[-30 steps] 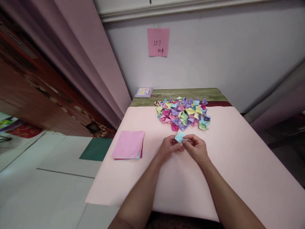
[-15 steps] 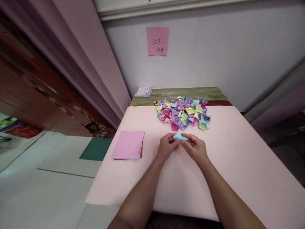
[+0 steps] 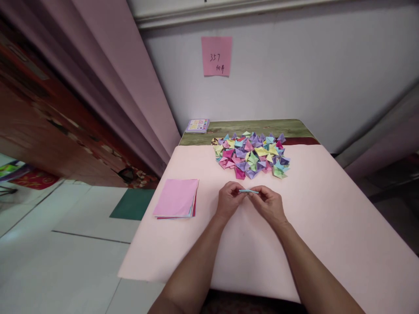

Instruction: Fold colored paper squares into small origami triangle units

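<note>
A small light blue folded paper [image 3: 248,191] is held between both hands, just above the pink-covered table. It is seen nearly edge-on, as a thin strip. My left hand [image 3: 229,199] pinches its left end between thumb and fingers. At the right end, my right hand [image 3: 269,203] grips it the same way, with the thumb tips close together below. Beyond the hands lies a heap of folded paper boats [image 3: 250,155] in purple, pink, yellow, green and blue.
Left of my hands is a stack of square paper [image 3: 176,198], pink on top. Small printed packs [image 3: 197,125] sit at the table's far left corner. A pink note [image 3: 216,56] is stuck on the wall. A curtain [image 3: 131,78] hangs at the left.
The light blue folded paper has been tilted, from showing its broad face to lying nearly edge-on. Both hands keep hold of it in almost the same place.
</note>
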Action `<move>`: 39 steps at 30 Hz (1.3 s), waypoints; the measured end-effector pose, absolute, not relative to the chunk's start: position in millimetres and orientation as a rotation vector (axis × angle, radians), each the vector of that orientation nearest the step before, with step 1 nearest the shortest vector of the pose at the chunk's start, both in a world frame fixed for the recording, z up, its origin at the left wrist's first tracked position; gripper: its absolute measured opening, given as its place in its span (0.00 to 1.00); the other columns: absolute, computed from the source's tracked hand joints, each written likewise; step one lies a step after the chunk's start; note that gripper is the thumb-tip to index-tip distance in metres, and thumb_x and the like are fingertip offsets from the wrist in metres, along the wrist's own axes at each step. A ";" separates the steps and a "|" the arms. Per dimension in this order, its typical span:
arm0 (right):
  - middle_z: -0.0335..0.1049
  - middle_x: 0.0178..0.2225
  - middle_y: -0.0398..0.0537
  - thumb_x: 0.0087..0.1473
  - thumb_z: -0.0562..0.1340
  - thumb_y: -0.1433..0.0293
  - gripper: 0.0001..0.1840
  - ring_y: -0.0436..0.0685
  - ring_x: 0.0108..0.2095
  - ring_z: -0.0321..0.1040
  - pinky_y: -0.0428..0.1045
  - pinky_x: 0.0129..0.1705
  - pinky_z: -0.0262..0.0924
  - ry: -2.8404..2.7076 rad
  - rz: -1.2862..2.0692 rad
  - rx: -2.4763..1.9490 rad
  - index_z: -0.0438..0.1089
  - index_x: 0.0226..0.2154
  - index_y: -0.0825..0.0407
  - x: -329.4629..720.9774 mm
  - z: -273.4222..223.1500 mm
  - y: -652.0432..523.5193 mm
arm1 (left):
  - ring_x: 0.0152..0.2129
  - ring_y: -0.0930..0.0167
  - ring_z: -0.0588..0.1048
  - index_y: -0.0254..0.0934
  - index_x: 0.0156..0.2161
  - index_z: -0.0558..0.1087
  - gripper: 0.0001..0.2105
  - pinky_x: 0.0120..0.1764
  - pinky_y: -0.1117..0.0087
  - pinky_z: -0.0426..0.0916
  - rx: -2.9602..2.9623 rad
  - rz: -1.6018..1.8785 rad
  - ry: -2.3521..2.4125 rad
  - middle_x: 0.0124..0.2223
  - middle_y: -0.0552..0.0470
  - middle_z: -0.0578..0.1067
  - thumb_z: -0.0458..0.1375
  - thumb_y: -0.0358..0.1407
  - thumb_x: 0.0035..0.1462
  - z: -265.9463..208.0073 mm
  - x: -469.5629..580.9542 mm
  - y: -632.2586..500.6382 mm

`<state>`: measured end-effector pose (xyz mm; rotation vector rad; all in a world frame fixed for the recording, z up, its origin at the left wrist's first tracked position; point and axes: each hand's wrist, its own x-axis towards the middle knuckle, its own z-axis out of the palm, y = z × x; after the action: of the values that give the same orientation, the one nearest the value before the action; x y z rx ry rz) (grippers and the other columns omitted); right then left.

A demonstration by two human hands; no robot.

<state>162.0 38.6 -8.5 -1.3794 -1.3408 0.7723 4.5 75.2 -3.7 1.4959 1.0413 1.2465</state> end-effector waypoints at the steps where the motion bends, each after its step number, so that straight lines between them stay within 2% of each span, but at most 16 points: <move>1: 0.71 0.24 0.43 0.53 0.66 0.58 0.14 0.50 0.22 0.62 0.45 0.24 0.57 -1.327 0.804 -1.371 0.76 0.35 0.51 161.7 -8.6 38.3 | 0.27 0.73 0.71 0.35 0.29 0.75 0.09 0.31 0.73 0.65 1.469 1.224 1.033 0.30 0.52 0.74 0.67 0.38 0.48 -3.1 4.5 75.1; 5: 0.71 0.24 0.43 0.52 0.66 0.58 0.15 0.50 0.22 0.62 0.45 0.24 0.57 -1.281 0.850 -1.359 0.76 0.35 0.53 161.6 -7.4 38.2 | 0.23 0.75 0.68 0.34 0.31 0.74 0.10 0.28 0.75 0.62 1.354 1.093 0.988 0.26 0.55 0.71 0.65 0.40 0.50 0.8 5.1 72.5; 9: 0.73 0.24 0.44 0.52 0.66 0.57 0.15 0.50 0.23 0.64 0.45 0.24 0.58 -1.253 0.885 -1.366 0.75 0.32 0.53 163.7 -6.1 38.8 | 0.23 0.75 0.68 0.34 0.31 0.75 0.12 0.28 0.74 0.63 1.304 1.079 0.944 0.25 0.54 0.71 0.61 0.43 0.54 5.8 5.1 70.2; 14: 0.76 0.28 0.47 0.51 0.66 0.57 0.15 0.53 0.26 0.68 0.46 0.27 0.61 -1.212 0.938 -1.321 0.75 0.32 0.52 164.6 -5.7 39.4 | 0.24 0.74 0.69 0.34 0.29 0.74 0.13 0.30 0.74 0.65 1.302 1.124 0.938 0.25 0.54 0.72 0.61 0.43 0.55 9.9 6.1 69.0; 20: 0.74 0.28 0.46 0.50 0.68 0.58 0.18 0.52 0.25 0.68 0.47 0.28 0.63 -1.106 0.910 -1.262 0.74 0.40 0.52 162.6 -9.2 42.5 | 0.23 0.75 0.72 0.35 0.33 0.72 0.14 0.30 0.74 0.68 1.191 1.000 0.899 0.25 0.56 0.73 0.68 0.41 0.47 5.0 10.4 67.0; 23: 0.74 0.28 0.46 0.51 0.67 0.59 0.18 0.52 0.26 0.68 0.47 0.29 0.64 -1.138 0.877 -1.298 0.75 0.41 0.52 161.9 -11.2 42.4 | 0.21 0.75 0.71 0.34 0.31 0.71 0.14 0.28 0.73 0.68 1.158 0.989 0.900 0.24 0.55 0.73 0.67 0.41 0.47 0.9 11.5 67.6; 27: 0.75 0.31 0.47 0.54 0.65 0.59 0.15 0.53 0.27 0.69 0.48 0.30 0.65 -1.285 0.666 -1.381 0.77 0.41 0.50 160.2 -8.4 40.2 | 0.19 0.76 0.71 0.33 0.30 0.70 0.14 0.24 0.75 0.66 1.124 0.965 0.897 0.24 0.54 0.74 0.67 0.41 0.47 -1.3 11.7 69.1; 32: 0.75 0.42 0.50 0.58 0.63 0.63 0.11 0.57 0.41 0.72 0.53 0.45 0.68 -1.522 0.207 -1.387 0.79 0.42 0.44 160.5 -2.7 39.0 | 0.18 0.73 0.73 0.33 0.30 0.70 0.14 0.22 0.74 0.67 1.041 0.966 0.974 0.25 0.50 0.77 0.67 0.41 0.46 1.1 12.1 68.4; 34: 0.75 0.44 0.50 0.57 0.64 0.64 0.11 0.58 0.41 0.71 0.54 0.46 0.67 -1.568 0.070 -1.407 0.79 0.42 0.42 161.6 -3.1 38.6 | 0.18 0.73 0.74 0.34 0.31 0.70 0.14 0.23 0.73 0.69 1.028 0.976 1.000 0.25 0.50 0.77 0.66 0.41 0.46 2.9 12.9 67.3; 36: 0.75 0.41 0.49 0.57 0.64 0.64 0.10 0.57 0.37 0.70 0.53 0.43 0.66 -1.597 -0.028 -1.441 0.80 0.41 0.40 162.5 -4.2 37.3 | 0.19 0.73 0.74 0.34 0.31 0.70 0.13 0.24 0.72 0.69 1.033 0.989 1.023 0.24 0.51 0.77 0.66 0.41 0.47 4.1 14.0 66.2; 39: 0.75 0.32 0.48 0.57 0.64 0.64 0.09 0.55 0.32 0.68 0.50 0.38 0.63 -1.613 -0.055 -1.489 0.80 0.38 0.40 161.9 -6.1 34.3 | 0.18 0.74 0.72 0.35 0.30 0.70 0.10 0.24 0.73 0.67 1.091 1.035 1.059 0.23 0.53 0.75 0.64 0.39 0.49 3.0 14.7 65.1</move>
<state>161.9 34.3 -6.1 -1.4890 -1.6126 -0.0546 14.7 65.1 3.0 1.0907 1.0588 1.0354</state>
